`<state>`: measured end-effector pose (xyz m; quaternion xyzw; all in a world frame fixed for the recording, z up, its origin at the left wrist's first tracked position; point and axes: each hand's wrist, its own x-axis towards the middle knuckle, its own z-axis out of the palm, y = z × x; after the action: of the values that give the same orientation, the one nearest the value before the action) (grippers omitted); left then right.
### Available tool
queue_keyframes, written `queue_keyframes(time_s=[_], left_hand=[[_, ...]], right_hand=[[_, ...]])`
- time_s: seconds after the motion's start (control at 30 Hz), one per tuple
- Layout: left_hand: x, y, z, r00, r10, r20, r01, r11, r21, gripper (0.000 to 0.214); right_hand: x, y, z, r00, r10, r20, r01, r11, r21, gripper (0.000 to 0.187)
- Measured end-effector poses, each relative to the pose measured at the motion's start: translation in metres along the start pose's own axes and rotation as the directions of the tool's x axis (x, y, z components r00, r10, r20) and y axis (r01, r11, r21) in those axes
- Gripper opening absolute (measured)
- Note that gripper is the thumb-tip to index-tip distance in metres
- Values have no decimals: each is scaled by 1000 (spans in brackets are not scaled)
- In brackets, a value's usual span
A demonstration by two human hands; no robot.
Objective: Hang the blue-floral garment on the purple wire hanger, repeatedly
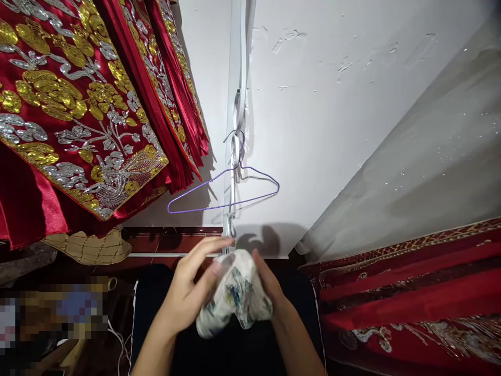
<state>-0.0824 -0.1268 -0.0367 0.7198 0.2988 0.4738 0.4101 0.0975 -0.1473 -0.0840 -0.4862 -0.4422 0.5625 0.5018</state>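
A bunched white cloth (245,292) with blue-green patches hangs between my hands, in front of dark trousers. My left hand (198,279) is at its left side, the thumb laid over the fabric and the fingers stretched toward its top. My right hand (270,282) presses against the right side, with most of its fingers hidden behind the folds. The cloth and the left thumb are slightly blurred. Beyond them, a purple wire hanger (223,207) hangs by its hook from a white strap.
Red garments with gold and silver embroidery (66,99) hang at the upper left. A pale translucent sheet (430,156) slopes down the right, above red embroidered fabric (407,303). The white wall (313,120) stands ahead. White cables (117,339) lie at the lower left.
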Motion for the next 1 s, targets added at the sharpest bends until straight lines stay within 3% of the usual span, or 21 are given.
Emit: queue_keyframes(time_s=[0.03, 0.1, 0.17, 0.2, 0.23, 0.27, 0.33, 0.37, 0.4, 0.47, 0.53, 0.63, 0.8, 0.9, 1.0], left_hand=[[0, -6, -5, 999, -19, 42, 19, 1000, 14, 42], [-7, -19, -10, 980, -55, 190, 45, 997, 60, 51], [-20, -31, -12, 948, -68, 312, 26, 990, 139, 48], [-28, -36, -14, 937, -86, 340, 19, 980, 197, 42], [-35, -41, -17, 933, -120, 340, 26, 964, 266, 34], [-41, -47, -22, 933, -170, 318, 53, 937, 344, 28], [-47, -55, -37, 933, -285, 222, 145, 857, 494, 23], [-47, -58, -46, 932, -326, 158, 191, 813, 550, 23], [-45, -59, -54, 931, -348, 106, 225, 779, 585, 23], [-40, -57, -66, 926, -371, 63, 261, 753, 604, 26], [-34, -51, -70, 921, -382, 80, 264, 759, 595, 28], [-29, -46, -66, 908, -411, 83, 262, 711, 653, 31], [-26, -58, -72, 858, -512, 34, 229, 442, 867, 32], [-12, -61, -86, 855, -516, 47, 204, 420, 884, 32], [20, -50, -99, 934, -353, 51, 144, 503, 852, 21]], right_hand=[[-2, -7, 0, 984, 60, 168, -62, 998, 8, 50], [-4, -24, -2, 857, 156, 490, -128, 988, -90, 26], [-5, -44, -7, 747, 214, 630, -56, 964, -261, 11], [-4, -54, -11, 728, 232, 644, -9, 944, -330, 8], [-2, -63, -15, 747, 225, 625, 38, 925, -378, 11], [2, -71, -19, 799, 187, 572, 83, 907, -414, 15], [16, -81, -27, 939, 12, 343, 159, 870, -468, 20], [26, -83, -30, 976, -107, 190, 188, 854, -486, 23], [38, -83, -32, 975, -216, 44, 209, 844, -494, 30], [67, -73, -35, 931, -333, -148, 223, 841, -493, 56], [95, -56, -37, 909, -370, -191, 233, 832, -504, 75], [120, -27, -44, 903, -400, -158, 246, 783, -572, 63], [99, -8, -64, 882, -456, -118, 258, 678, -688, 44], [77, -17, -73, 870, -474, -134, 276, 695, -664, 33], [63, -31, -76, 864, -481, -145, 288, 711, -642, 23]])
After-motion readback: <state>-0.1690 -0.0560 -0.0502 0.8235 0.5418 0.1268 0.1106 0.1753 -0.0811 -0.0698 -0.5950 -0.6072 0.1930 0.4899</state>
